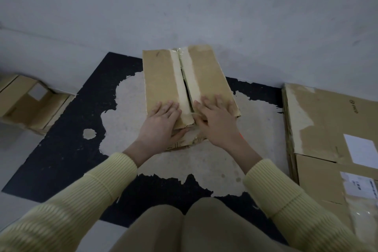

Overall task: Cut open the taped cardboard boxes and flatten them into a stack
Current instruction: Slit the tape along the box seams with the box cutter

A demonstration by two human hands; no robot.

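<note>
A brown cardboard box [163,80] stands on the floor in front of me, its two top flaps meeting at a slit centre seam with pale tape strips along both edges. My left hand [161,122] lies flat on the near end of the left flap, thumb hooked under its front edge. My right hand [214,120] rests on the near end of the right flap, fingers spread, thumb at the seam. A small orange object [241,135] peeks out just right of my right wrist; what it is cannot be told.
A stack of flattened cardboard [327,120] with white labels lies at the right. Another box [26,100] sits at the far left. A worn black floor patch [61,149] surrounds the work spot. A grey wall rises behind. My knees are at the bottom.
</note>
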